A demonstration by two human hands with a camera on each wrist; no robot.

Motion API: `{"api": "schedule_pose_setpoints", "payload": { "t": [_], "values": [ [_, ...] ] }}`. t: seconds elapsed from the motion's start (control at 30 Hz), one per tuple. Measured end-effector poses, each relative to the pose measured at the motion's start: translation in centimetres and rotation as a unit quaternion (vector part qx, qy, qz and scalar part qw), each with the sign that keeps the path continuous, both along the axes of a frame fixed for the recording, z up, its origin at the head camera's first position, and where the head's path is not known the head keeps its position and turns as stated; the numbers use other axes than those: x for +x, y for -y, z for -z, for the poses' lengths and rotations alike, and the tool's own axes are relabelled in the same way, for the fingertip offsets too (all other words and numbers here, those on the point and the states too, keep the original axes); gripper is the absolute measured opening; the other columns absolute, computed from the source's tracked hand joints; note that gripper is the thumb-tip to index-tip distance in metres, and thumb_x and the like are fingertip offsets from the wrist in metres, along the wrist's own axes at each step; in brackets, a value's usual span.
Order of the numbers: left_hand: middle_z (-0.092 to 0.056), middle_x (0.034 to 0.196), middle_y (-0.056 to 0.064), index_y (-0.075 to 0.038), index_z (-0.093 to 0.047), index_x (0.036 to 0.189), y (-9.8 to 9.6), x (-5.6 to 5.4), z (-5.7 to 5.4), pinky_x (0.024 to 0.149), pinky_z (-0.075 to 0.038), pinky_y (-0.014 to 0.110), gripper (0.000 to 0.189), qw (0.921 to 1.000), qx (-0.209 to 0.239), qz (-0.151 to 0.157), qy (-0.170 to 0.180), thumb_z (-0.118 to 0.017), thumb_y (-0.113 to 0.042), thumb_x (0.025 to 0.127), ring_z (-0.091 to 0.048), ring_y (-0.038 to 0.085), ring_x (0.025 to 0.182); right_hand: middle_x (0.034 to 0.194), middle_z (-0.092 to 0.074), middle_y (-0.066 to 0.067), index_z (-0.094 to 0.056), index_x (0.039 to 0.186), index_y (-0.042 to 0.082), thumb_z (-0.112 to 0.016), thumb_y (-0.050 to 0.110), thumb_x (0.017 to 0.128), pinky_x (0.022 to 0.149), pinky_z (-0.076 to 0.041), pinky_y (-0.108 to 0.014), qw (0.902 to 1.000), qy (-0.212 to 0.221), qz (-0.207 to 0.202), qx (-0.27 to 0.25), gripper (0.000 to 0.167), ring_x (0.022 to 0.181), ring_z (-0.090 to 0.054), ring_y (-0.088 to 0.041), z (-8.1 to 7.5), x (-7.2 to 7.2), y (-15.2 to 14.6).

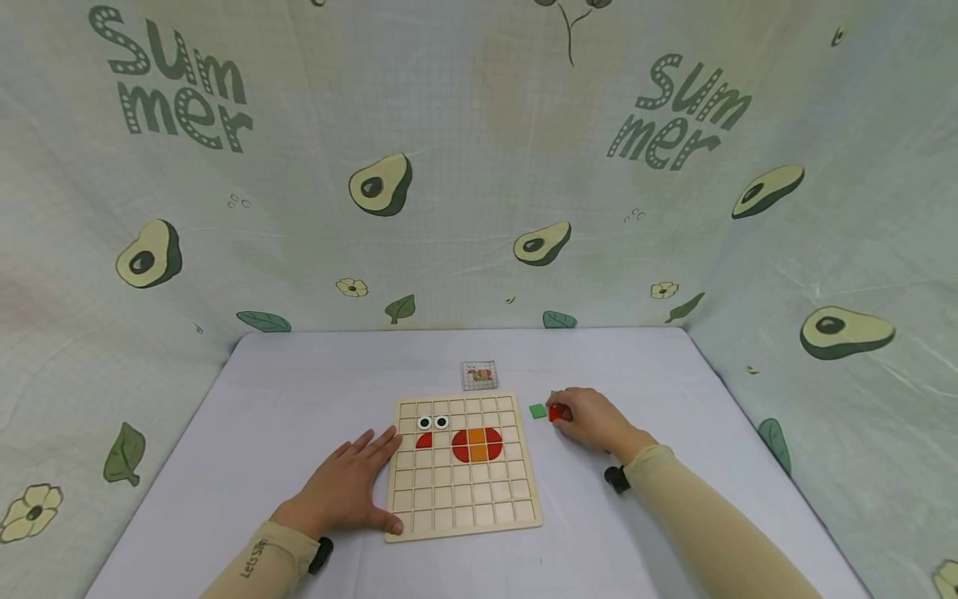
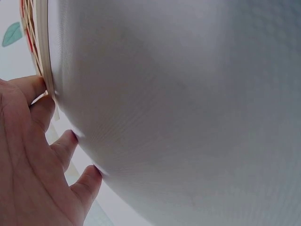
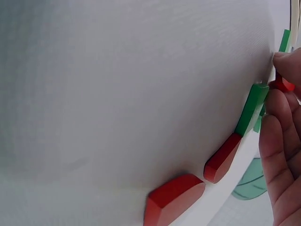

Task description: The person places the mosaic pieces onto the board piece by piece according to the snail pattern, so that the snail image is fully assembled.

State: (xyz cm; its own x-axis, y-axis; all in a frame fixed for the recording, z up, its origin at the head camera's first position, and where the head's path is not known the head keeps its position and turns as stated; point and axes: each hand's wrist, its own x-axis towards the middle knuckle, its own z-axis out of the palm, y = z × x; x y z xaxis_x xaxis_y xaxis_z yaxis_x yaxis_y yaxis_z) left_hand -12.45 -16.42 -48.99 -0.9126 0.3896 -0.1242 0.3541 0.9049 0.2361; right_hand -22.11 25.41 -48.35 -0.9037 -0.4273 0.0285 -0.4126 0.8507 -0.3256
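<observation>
A wooden grid board (image 1: 443,499) lies on the white table. Two eye tiles (image 1: 433,423), a red quarter-round tile (image 1: 424,440) and a rounded shape of red and orange tiles (image 1: 477,445) sit in its cells. Spread along the board's left edge is my left hand (image 1: 340,487), thumb at the near corner; the left wrist view shows its fingertips at the board's side. Right of the board, my right hand (image 1: 595,420) pinches a red tile (image 3: 285,84) between thumb and fingers. Close to those fingers lies a green square tile (image 1: 537,411).
Behind the board lies a small picture card (image 1: 479,375). In the right wrist view, a green block (image 3: 251,110) and two red round-edged blocks (image 3: 174,200) lie on the table by the right hand. A printed cloth wall (image 1: 464,274) closes off the back and sides.
</observation>
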Motion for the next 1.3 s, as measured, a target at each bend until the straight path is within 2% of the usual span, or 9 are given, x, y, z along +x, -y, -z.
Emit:
{"api": "schedule_pose_setpoints", "payload": {
  "t": [0.23,0.5,0.67,0.87,1.13,1.3],
  "values": [
    [-0.031,0.161,-0.001,-0.014,-0.039,0.155,0.0,0.0,0.1,0.115,-0.025,0.057,0.132,1.0,-0.003,-0.003,-0.002,-0.072,-0.087,0.05,-0.026,0.034,0.146,0.089,-0.064,0.007,-0.075,0.11,0.01,-0.078,0.012,0.083,0.072,-0.05,-0.029,0.9999,-0.006,-0.001,0.012,0.027,0.075,-0.053,-0.01,0.0,-0.1,0.0],
    [-0.03,0.161,-0.001,-0.015,-0.039,0.155,0.0,-0.1,0.3,0.115,-0.025,0.057,0.132,1.0,-0.008,-0.004,-0.002,-0.072,-0.088,0.05,-0.026,0.033,0.147,0.087,-0.063,0.008,-0.075,0.112,0.009,-0.078,0.011,0.082,0.066,-0.049,-0.027,1.0,-0.004,-0.005,0.006,0.029,0.072,-0.052,-0.008,0.0,-0.1,-0.1],
    [-0.03,0.161,-0.002,-0.015,-0.039,0.155,-0.1,-0.1,0.2,0.115,-0.025,0.057,0.132,0.9999,-0.01,-0.003,-0.001,-0.071,-0.088,0.05,-0.025,0.033,0.147,0.084,-0.062,0.009,-0.075,0.11,0.007,-0.077,0.013,0.084,0.063,-0.05,-0.025,0.9996,-0.017,-0.007,-0.02,0.027,0.07,-0.053,-0.005,-0.1,-0.1,-0.1],
    [-0.029,0.162,-0.002,-0.015,-0.039,0.155,-0.1,0.0,0.1,0.115,-0.025,0.058,0.132,0.9999,-0.01,-0.002,0.002,-0.071,-0.088,0.05,-0.025,0.034,0.147,0.086,-0.064,0.008,-0.075,0.111,0.006,-0.076,0.014,0.087,0.063,-0.05,-0.025,0.9989,-0.016,-0.004,-0.045,0.025,0.071,-0.053,-0.007,-0.9,-0.1,0.7],
    [-0.029,0.162,0.0,-0.014,-0.038,0.155,0.2,0.0,-0.1,0.115,-0.025,0.058,0.131,0.9999,-0.004,0.01,0.005,-0.071,-0.087,0.051,-0.025,0.035,0.147,0.092,-0.068,0.007,-0.076,0.109,0.009,-0.076,0.013,0.086,0.063,-0.05,-0.023,0.9981,-0.007,-0.026,-0.055,0.024,0.071,-0.054,-0.007,-2.2,0.2,4.1],
    [-0.03,0.161,0.001,-0.013,-0.039,0.155,0.2,-0.1,0.0,0.114,-0.026,0.058,0.131,0.9999,-0.006,0.012,0.002,-0.07,-0.088,0.052,-0.025,0.035,0.146,0.094,-0.067,0.005,-0.074,0.112,0.006,-0.075,0.014,0.088,0.061,-0.05,-0.022,0.9955,0.011,-0.065,-0.068,0.025,0.072,-0.055,-0.007,-2.9,0.7,7.8]
  ]
}}
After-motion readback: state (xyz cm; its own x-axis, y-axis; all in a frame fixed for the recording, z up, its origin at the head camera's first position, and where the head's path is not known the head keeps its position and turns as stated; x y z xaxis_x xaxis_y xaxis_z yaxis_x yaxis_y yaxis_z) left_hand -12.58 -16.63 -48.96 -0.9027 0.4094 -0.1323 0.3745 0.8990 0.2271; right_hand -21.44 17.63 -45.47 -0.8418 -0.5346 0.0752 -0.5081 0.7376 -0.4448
